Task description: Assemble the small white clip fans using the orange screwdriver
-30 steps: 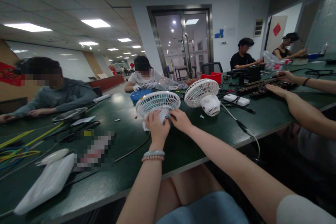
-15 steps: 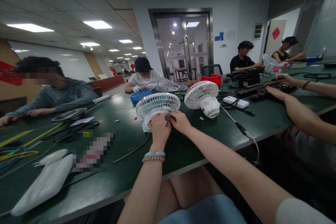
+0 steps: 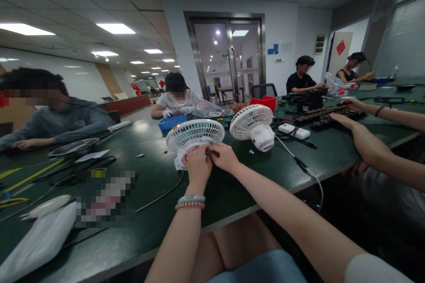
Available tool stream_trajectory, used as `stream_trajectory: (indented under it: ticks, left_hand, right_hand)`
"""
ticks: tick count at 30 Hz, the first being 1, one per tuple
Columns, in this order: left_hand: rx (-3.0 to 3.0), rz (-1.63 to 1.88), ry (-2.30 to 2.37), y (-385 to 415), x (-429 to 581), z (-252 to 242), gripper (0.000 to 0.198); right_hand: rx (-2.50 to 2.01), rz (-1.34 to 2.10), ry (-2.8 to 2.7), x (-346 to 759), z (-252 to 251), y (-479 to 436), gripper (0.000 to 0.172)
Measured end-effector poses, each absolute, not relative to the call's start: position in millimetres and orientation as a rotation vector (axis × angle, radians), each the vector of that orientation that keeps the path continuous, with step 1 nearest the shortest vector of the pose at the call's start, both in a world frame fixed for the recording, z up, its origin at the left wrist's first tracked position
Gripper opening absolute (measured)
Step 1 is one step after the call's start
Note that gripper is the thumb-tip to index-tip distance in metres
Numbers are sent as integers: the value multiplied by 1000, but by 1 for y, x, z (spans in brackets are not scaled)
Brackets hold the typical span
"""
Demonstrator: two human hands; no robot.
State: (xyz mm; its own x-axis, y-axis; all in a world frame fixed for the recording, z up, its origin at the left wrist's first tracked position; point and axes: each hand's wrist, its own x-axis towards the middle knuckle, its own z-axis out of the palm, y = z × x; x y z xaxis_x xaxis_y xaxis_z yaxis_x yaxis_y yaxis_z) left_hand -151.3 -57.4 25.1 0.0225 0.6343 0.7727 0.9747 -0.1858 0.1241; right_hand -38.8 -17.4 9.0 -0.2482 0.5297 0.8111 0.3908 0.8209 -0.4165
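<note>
Left hand (image 3: pixel 199 162) curls against a white fan (image 3: pixel 195 131), right hand (image 3: pixel 226 158) pinches a dark piece (image 3: pixel 213 153); beneath them, green table (image 3: pixel 226 196) (glossy); beyond, glass doors (image 3: pixel 215 53).

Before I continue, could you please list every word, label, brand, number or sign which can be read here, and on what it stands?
No text can be read with certainty.
Glass doors: a line of lettering, too small.
White T-shirt: dark print, blurred.
Red diamond sign at right: its mark too small.
Small green sign behind the glass: too small.
Fan with blue blades and second fan: no legible lettering.
</note>
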Motion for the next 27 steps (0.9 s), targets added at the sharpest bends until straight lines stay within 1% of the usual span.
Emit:
stream_trajectory:
  ticks: [10, 13, 16, 24, 27]
  left_hand:
    - [-1869, -1016, -1654, -59, -148, 26, 32]
    - [-1868, -1018, -1676, -59, -146, 26, 33]
    - [-1874, -1025, -1688, -59, -145, 27, 31]
    - [-1914, -1008, -1664, -62, -143, 30, 27]
    - [-1928, -1005, -1664, -63, -143, 29, 28]
  right_hand:
    - [-680, 145, -1864, -35, 12, -21, 24]
    - [-713, 155, -1866, -33, 13, -21, 27]
    - [-816, 177, -1886, -31, 10, -19, 32]
    - [-1038, 128, -2311, -24, -5, -7, 34]
    - [-1046, 83, -2411, -23, -6, -7, 30]
